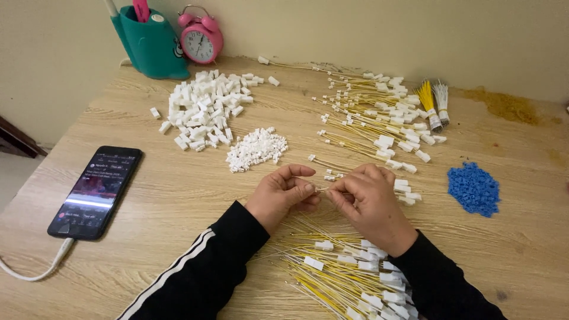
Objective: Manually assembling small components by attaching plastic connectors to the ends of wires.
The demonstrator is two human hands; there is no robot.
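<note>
Head view: at the middle of the bench (pixel 178 201), the left hand (pixel 283 192) and right hand (pixel 370 204) meet, each grip pinched shut on one thin yellow wire (pixel 323 189). A pile of wired white connectors (pixel 349 272) lies at the near edge beneath the wrists.

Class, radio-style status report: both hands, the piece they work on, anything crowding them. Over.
Left hand and right hand pinch one thin yellow wire between fingertips. Heap of wired white connectors under the wrists. Small white pieces just ahead.
</note>
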